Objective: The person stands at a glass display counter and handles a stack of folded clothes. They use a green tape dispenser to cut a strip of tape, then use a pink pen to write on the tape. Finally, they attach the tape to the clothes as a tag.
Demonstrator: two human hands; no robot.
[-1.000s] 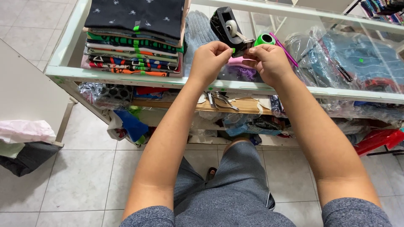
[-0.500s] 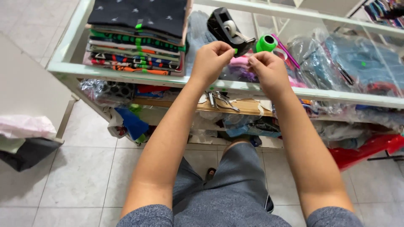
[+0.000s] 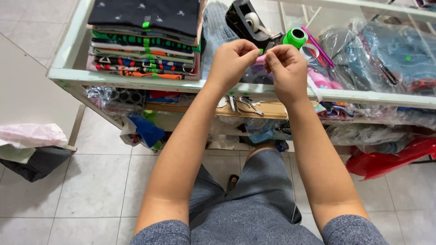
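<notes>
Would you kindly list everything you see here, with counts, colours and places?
Folded clothes: one stack, dark piece on top over multicoloured ones, left on the glass counter.
Tape dispenser: one, black, behind the hands.
Green tape roll: one, right of the dispenser.
Bagged garments: several, mostly blue, in clear plastic, counter right.
Glass counter: one, pale frame.
Metal tools: a few, silver, on the wooden shelf below.
Red bag: one, lower right.
Pink bag: one, far left.
Tiled floor: pale grey.
Left hand: pinching something small; too small to identify.
Right hand: pinching beside it.
</notes>
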